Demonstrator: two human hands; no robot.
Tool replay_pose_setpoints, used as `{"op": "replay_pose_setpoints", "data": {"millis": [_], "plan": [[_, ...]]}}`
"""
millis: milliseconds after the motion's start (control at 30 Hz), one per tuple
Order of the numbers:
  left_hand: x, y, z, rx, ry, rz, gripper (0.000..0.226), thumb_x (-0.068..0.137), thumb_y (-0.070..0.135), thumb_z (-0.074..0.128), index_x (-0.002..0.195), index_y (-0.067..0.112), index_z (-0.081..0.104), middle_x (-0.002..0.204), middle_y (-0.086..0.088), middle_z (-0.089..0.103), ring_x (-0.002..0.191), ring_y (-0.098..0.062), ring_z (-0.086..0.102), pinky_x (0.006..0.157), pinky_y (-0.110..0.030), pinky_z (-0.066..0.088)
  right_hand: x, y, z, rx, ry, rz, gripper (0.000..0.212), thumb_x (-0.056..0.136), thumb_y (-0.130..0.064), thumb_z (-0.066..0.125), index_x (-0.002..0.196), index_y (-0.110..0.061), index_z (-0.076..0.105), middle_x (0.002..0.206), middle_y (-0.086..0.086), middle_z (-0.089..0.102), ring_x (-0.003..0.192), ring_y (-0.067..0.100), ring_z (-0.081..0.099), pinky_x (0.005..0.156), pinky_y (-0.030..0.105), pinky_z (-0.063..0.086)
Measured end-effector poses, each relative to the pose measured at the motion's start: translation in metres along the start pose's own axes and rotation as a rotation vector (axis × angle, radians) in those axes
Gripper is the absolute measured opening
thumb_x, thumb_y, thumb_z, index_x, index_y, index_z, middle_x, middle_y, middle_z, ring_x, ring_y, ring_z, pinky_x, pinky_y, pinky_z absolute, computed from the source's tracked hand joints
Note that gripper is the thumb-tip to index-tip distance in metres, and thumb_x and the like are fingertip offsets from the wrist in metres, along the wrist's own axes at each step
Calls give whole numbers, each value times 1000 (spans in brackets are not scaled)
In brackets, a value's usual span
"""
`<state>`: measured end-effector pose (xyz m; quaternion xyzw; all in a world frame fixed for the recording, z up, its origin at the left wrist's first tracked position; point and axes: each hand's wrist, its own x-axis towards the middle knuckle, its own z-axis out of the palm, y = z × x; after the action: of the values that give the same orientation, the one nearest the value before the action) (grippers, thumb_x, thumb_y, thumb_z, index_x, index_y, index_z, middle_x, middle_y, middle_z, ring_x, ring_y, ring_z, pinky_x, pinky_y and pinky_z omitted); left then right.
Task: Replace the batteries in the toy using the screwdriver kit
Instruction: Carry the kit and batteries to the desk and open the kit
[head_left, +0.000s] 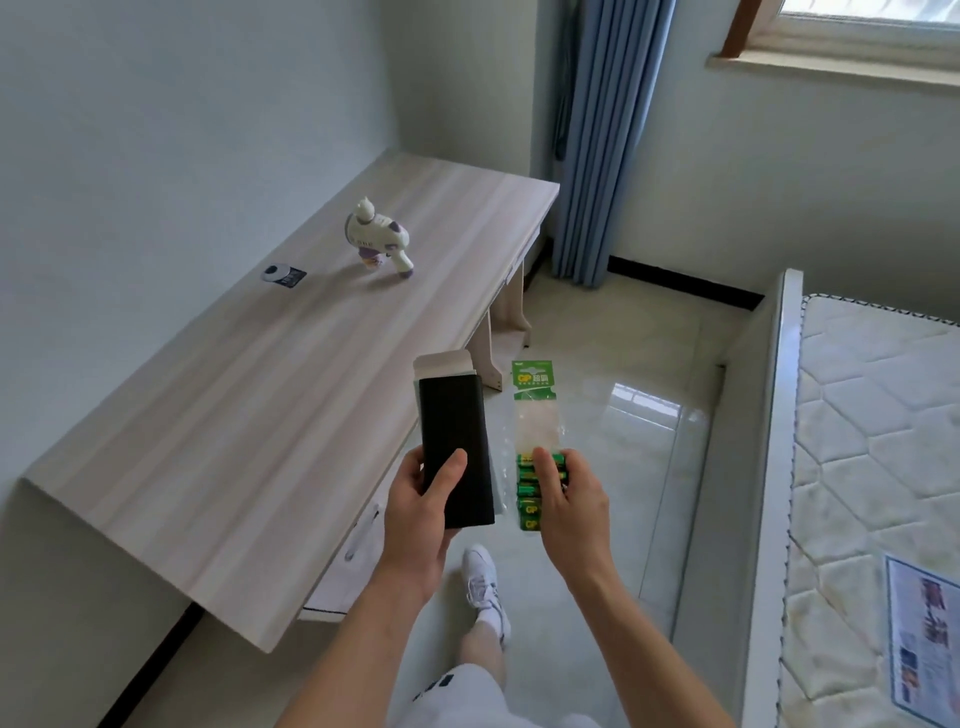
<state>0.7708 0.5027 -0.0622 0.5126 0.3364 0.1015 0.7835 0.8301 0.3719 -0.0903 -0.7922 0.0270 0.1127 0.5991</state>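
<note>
A long pale wood-grain desk (249, 415) runs along the wall, and there's the toy (378, 240), white with purple patches, standing upright on the far half of the top. Just left of it, nearer the wall, a small round white-and-black disc (275, 271) sits on a dark flat card (292, 276), apart from the toy. Down below, glossy pale floor tiles (623, 441), one white shoe (483, 577) planted on them beside the desk's edge. Over on the right, a quilted white mattress (872, 415) with a printed sheet (922, 634) lying flat on it.
</note>
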Motion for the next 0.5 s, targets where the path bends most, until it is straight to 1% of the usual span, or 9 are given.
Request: {"op": "replay_pose_setpoints", "data": {"millis": [67, 133, 200, 267, 300, 400, 500], "plan": [[29, 5, 11, 3, -5, 0, 22, 91, 18, 68, 112, 19, 64, 108, -9, 72, 88, -17, 74, 67, -32, 60, 29, -5, 3, -15, 7, -1, 34, 100, -37, 51, 87, -6, 58, 75, 7, 64, 64, 14, 56, 52, 18, 44], [61, 13, 22, 8, -12, 2, 23, 91, 18, 67, 114, 19, 64, 108, -7, 71, 91, -19, 73, 69, -33, 61, 62, -10, 10, -22, 11, -2, 34, 100, -36, 52, 86, -6, 58, 74, 7, 63, 62, 13, 55, 51, 18, 44], [96, 22, 33, 10, -17, 6, 30, 89, 22, 68, 117, 19, 62, 109, -8, 71, 97, -24, 71, 71, -36, 61, 98, -16, 20, -30, 13, -5, 35, 100, -36, 52, 85, -5, 56, 72, 6, 61, 60, 12, 53, 49, 18, 43], [134, 32, 44, 5, -12, 9, 39, 83, 27, 71, 120, 19, 62, 110, -9, 71, 101, -27, 70, 74, -39, 61, 138, -25, 32, -68, 13, -19, 36, 100, -35, 52, 82, -5, 54, 68, 2, 57, 58, 11, 50, 48, 17, 41], [155, 38, 49, -3, -5, 5, 40, 82, 29, 71, 120, 19, 62, 110, -9, 71, 101, -28, 70, 75, -41, 61, 159, -31, 38, -91, 9, -23, 36, 101, -35, 51, 81, -6, 54, 67, 0, 56, 58, 11, 50, 49, 16, 40], [211, 60, 63, -34, 7, -4, 32, 88, 24, 69, 119, 19, 62, 110, -9, 71, 102, -29, 69, 78, -43, 61, 220, -55, 58, -102, 2, -29, 36, 101, -35, 51, 82, -4, 54, 68, 2, 56, 59, 13, 51, 47, 16, 40], [259, 85, 73, -60, 33, 7, 33, 89, 25, 68, 120, 20, 62, 113, -8, 69, 104, -28, 68, 78, -41, 60, 274, -77, 81, -83, -9, -24, 36, 100, -37, 51, 79, -7, 52, 68, 1, 55, 59, 13, 50, 46, 17, 40]]}}
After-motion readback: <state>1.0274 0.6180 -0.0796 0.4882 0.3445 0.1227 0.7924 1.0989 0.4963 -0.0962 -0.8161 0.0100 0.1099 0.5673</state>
